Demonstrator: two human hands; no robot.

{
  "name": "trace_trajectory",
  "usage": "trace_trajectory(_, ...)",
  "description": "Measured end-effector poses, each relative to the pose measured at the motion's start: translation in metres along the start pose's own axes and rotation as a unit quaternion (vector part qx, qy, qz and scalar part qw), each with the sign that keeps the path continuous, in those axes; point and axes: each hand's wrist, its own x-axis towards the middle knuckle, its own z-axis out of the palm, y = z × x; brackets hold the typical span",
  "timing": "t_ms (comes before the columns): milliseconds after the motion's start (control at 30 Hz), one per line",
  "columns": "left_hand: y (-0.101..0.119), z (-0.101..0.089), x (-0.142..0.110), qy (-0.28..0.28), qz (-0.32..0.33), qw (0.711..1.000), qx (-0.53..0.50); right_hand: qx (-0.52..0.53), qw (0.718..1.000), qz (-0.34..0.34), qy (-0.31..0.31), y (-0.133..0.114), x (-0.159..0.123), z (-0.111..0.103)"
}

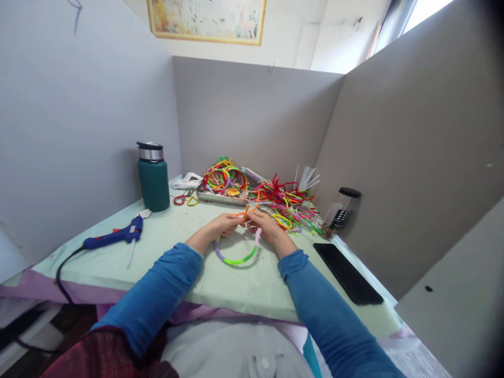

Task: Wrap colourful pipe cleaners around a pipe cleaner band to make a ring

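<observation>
A ring wrapped in fuzzy pipe cleaner (238, 261), purple, green and pale lilac in sections, hangs below my two hands over the table. My left hand (225, 225) is closed, pinching the ring's far side. Close beside it, my right hand (266, 226) is also closed, its fingertips at an orange pipe cleaner (246, 212). One orange end sticks up between the hands, and another orange strand rises behind the right fingers. My fingers hide where the orange strand meets the ring.
A metal tray (222, 199) of colourful rings stands at the back, beside a heap of pipe cleaners (289, 202). On the left are a green bottle (153, 184) and a corded blue glue gun (114, 237). A black phone (346, 273) and clear bottle (342, 212) lie right. Grey partitions surround the table.
</observation>
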Motion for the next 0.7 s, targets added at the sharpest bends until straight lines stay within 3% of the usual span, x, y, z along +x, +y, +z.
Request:
trace_trajectory(233,0.0052,0.0023,-0.0031,0.000,0.001,1.000,-0.029,0.004,1.000,-0.006,-0.014,0.0016,0.0010,-0.0014)
trace_trajectory(433,0.0027,0.0001,-0.0028,-0.055,0.016,0.997,-0.053,0.000,1.000,-0.005,-0.013,0.0035,0.0019,-0.0046)
trace_trajectory(700,0.0011,-0.0017,-0.0016,-0.053,0.000,0.998,-0.044,-0.037,0.999,-0.015,-0.021,0.0024,0.0021,-0.0026)
